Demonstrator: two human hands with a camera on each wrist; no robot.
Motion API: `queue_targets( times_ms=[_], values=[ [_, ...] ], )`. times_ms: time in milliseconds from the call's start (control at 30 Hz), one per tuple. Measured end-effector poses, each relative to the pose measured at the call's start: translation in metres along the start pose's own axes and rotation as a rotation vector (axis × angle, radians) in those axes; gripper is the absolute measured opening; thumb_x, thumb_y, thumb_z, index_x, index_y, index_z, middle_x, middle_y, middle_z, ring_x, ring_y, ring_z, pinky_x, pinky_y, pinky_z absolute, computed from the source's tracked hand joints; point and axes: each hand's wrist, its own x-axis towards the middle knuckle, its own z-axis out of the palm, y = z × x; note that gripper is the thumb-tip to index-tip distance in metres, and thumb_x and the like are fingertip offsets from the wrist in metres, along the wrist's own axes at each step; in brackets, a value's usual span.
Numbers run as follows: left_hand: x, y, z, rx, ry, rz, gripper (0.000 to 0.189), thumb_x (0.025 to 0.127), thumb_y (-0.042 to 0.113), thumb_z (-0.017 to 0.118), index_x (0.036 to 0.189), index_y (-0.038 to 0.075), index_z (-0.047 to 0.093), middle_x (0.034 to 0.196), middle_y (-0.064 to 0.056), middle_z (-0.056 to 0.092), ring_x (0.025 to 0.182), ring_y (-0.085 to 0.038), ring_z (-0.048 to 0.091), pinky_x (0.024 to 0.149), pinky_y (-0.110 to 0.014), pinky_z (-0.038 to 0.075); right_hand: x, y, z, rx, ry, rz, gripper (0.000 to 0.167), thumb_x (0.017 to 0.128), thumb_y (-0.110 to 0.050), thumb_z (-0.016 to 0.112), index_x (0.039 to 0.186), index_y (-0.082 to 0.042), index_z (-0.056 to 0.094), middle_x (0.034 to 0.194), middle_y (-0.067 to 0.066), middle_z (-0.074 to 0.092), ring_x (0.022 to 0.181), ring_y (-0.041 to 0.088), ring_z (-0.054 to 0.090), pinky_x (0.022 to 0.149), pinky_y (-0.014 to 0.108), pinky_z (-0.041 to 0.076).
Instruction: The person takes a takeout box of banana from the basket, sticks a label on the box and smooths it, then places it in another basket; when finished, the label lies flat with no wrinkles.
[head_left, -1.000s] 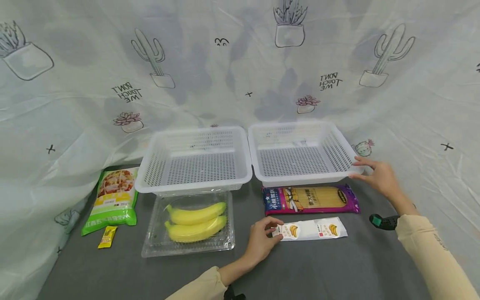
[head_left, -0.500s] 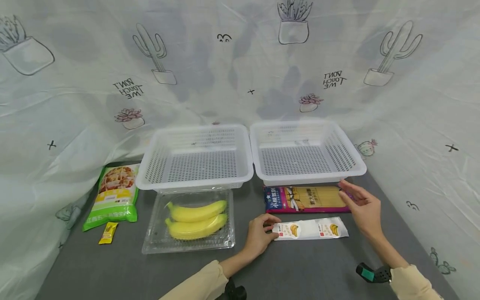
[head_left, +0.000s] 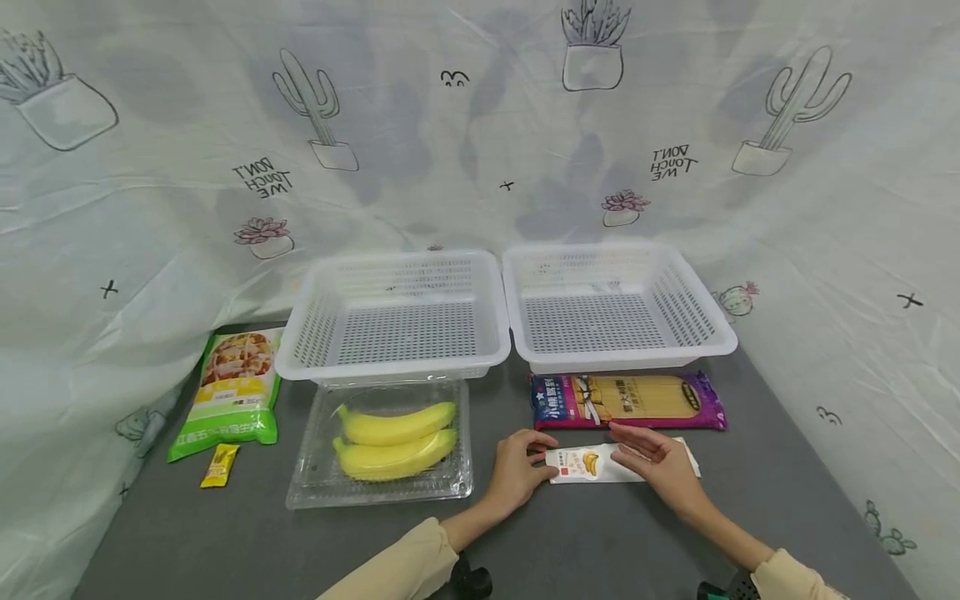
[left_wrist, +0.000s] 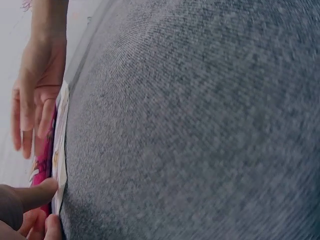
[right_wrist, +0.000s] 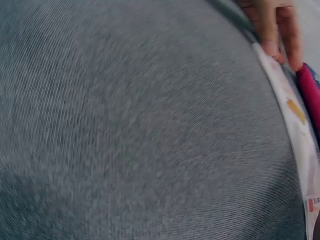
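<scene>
A long white packet with banana pictures (head_left: 573, 465) lies flat on the grey table. At its left end my left hand (head_left: 516, 468) grips it between thumb and curled fingers, one at each long edge. My right hand (head_left: 663, 471) spreads over the packet's right half, fingers fairly straight, hiding one printed banana. Just behind lies a purple pack of spaghetti (head_left: 637, 397), close to the right fingertips. The left wrist view shows the right hand (left_wrist: 40, 95) with extended fingers beside the packet. In the right wrist view, the left fingers meet the packet's end (right_wrist: 277, 75).
Two white perforated baskets, left (head_left: 390, 368) and right (head_left: 630, 360), stand side by side at the back. Two bananas (head_left: 397, 442) show at a clear plastic box (head_left: 307, 487). Further left are a green-and-white food bag (head_left: 232, 392) and a small yellow sachet (head_left: 220, 465). Printed cloth surrounds the table.
My right hand has moved left and towards me, from the right basket's corner, past the spaghetti, to above the white packet. My left hand has stayed at the packet's left end.
</scene>
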Motion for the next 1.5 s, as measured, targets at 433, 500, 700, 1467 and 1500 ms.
queue_targets(
  times_ms=[433,500,700,1467,1500],
  values=[
    [0.003,0.004,0.0,0.099,-0.067,-0.038,0.031,0.067,-0.008,0.083,0.096,-0.005,0.072,0.095,-0.011,0.061,0.088,-0.023,0.063,0.073,-0.018,0.055,0.002,0.017,0.006,0.012,-0.102,-0.062,0.049,0.078,0.007,0.074,0.122,0.015,0.055,0.123,0.038,0.053,0.113,0.001,0.057,0.089,0.024,0.049],
    [0.003,0.005,0.0,0.109,-0.073,-0.033,0.03,0.068,-0.007,0.082,0.096,-0.005,0.072,0.096,-0.011,0.061,0.091,-0.025,0.062,0.075,-0.018,0.054,0.002,0.017,0.007,0.015,-0.095,-0.067,0.049,0.076,0.008,0.075,0.121,0.015,0.056,0.121,0.037,0.055,0.112,0.002,0.058,0.088,0.025,0.05],
    [0.002,0.005,-0.001,0.106,-0.081,-0.038,0.028,0.07,-0.007,0.081,0.096,-0.007,0.072,0.099,-0.011,0.06,0.095,-0.028,0.061,0.077,-0.019,0.054,-0.002,0.014,0.015,-0.013,-0.116,-0.109,0.051,0.073,0.01,0.076,0.12,0.016,0.055,0.119,0.037,0.056,0.113,0.004,0.058,0.088,0.025,0.05],
    [0.002,0.004,-0.002,0.126,-0.088,-0.063,0.027,0.071,-0.006,0.081,0.097,-0.006,0.073,0.099,-0.009,0.058,0.096,-0.026,0.059,0.078,-0.018,0.053,-0.008,0.011,0.03,-0.17,-0.039,-0.265,0.037,0.071,0.013,0.077,0.106,0.006,0.067,0.115,0.025,0.061,0.11,0.008,0.059,0.08,0.024,0.054],
    [0.002,0.004,-0.002,0.124,-0.088,-0.066,0.028,0.071,-0.006,0.081,0.098,-0.006,0.073,0.099,-0.009,0.058,0.096,-0.026,0.059,0.078,-0.017,0.053,-0.008,0.012,0.03,-0.161,-0.036,-0.26,0.034,0.071,0.013,0.077,0.103,0.006,0.067,0.113,0.025,0.061,0.108,0.007,0.059,0.079,0.023,0.054]
  ],
)
